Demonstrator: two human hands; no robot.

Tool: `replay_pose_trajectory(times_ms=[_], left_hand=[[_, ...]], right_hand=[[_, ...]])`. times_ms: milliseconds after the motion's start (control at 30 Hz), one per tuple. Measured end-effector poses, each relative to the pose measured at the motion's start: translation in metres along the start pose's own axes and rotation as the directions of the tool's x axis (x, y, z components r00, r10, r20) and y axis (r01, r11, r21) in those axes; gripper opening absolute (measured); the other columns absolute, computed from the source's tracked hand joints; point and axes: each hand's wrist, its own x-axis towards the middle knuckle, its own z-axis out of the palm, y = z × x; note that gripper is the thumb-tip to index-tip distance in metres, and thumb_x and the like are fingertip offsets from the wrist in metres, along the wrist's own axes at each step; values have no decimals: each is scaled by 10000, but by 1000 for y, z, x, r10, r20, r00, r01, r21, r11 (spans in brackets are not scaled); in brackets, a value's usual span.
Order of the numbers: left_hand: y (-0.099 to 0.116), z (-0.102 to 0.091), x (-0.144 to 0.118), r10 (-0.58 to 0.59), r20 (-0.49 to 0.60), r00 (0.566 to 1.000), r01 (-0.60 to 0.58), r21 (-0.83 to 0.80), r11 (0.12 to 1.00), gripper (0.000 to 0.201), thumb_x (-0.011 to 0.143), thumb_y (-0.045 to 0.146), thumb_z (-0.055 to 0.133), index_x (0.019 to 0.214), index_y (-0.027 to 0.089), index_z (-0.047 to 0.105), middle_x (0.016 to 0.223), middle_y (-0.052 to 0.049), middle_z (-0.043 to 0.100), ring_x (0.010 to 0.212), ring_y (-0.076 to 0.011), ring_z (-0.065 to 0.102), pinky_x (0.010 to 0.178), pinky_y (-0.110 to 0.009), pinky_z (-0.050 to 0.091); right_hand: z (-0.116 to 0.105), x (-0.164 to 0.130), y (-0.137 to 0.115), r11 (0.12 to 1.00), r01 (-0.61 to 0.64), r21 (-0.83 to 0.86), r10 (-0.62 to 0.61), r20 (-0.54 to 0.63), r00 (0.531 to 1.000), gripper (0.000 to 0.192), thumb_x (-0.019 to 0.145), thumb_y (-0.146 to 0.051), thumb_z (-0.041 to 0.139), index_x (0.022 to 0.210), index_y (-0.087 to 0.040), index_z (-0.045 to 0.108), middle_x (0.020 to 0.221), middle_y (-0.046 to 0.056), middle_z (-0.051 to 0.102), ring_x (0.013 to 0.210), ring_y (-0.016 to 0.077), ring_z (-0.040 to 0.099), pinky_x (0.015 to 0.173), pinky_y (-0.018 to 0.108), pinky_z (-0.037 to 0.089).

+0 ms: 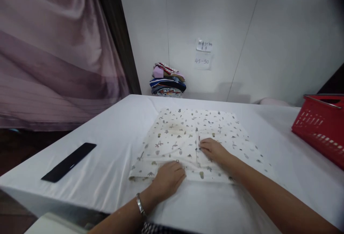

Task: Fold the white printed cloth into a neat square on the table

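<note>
A person's right hand (212, 148), its thumb and fingertips drawn narrowly together, pinches a pale cloth (176, 137) scattered with small printed motifs, at the short seam running up its middle; the left hand (170, 177) rests over the cloth's near hem with fingers bent, and whether it grips any fabric cannot be told; a silvery bracelet (140, 204) circles the left wrist.

The cloth lies spread, lightly creased about the 2 hands, on a white-covered table (107, 144), reaching from near the far edge toward the near edge; a flat black strip (69, 162) lies slantwise between the cloth and the table's left edge, nearer the near left corner; a red basket (321, 126) with slotted sides stands toward the far right, well apart from the cloth.

At the far edge, just right of the far left corner, rises a stack of folded fabrics (168, 80) in lilac, blue, black and patterned pieces, its base partly hidden; 2 paper notes (203, 61) are fixed to the pale wall (215, 12) behind, the lower reading 45-50; a pinkish curtain (53, 47) hangs beyond the left edge.
</note>
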Motion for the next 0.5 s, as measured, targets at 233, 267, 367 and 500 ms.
replay_pose_trajectory(times_ms=[233, 267, 367, 500], left_hand=[[-8, 3, -2, 5, -56, 998, -10, -98, 995, 175, 894, 192, 433, 773, 185, 558, 746, -22, 580, 729, -150, 511, 656, -274, 395], [-9, 5, -1, 5, -65, 998, -11, -101, 995, 167, 886, 184, 438, 765, 186, 553, 743, -20, 581, 723, -148, 512, 644, -271, 394], [-16, 17, 0, 48, -126, 991, -60, -87, 994, 154, 865, 175, 452, 737, 190, 536, 703, -10, 579, 674, -142, 512, 585, -258, 382], [-24, 40, -3, 54, -241, 969, -70, -58, 996, 187, 884, 228, 474, 707, 200, 528, 652, 12, 574, 600, -116, 511, 547, -233, 386]], right_hand=[[-12, 35, 15, 999, 18, -38, -20, -59, 998, 357, 931, -322, 332, 969, -232, 675, 1019, 86, 662, 980, 227, 569, 832, 373, 470], [-11, 41, 19, 997, 57, -51, -60, -60, 996, 350, 929, -324, 339, 989, -230, 671, 1047, 90, 653, 999, 231, 562, 844, 380, 463], [0, 62, 39, 984, 156, -89, -159, -32, 987, 317, 909, -330, 394, 1047, -217, 656, 1133, 99, 624, 1056, 245, 543, 898, 409, 426], [5, 87, 60, 999, -15, -49, 13, -46, 999, 309, 906, -295, 378, 969, -218, 671, 1019, 74, 662, 961, 212, 580, 845, 362, 441]])
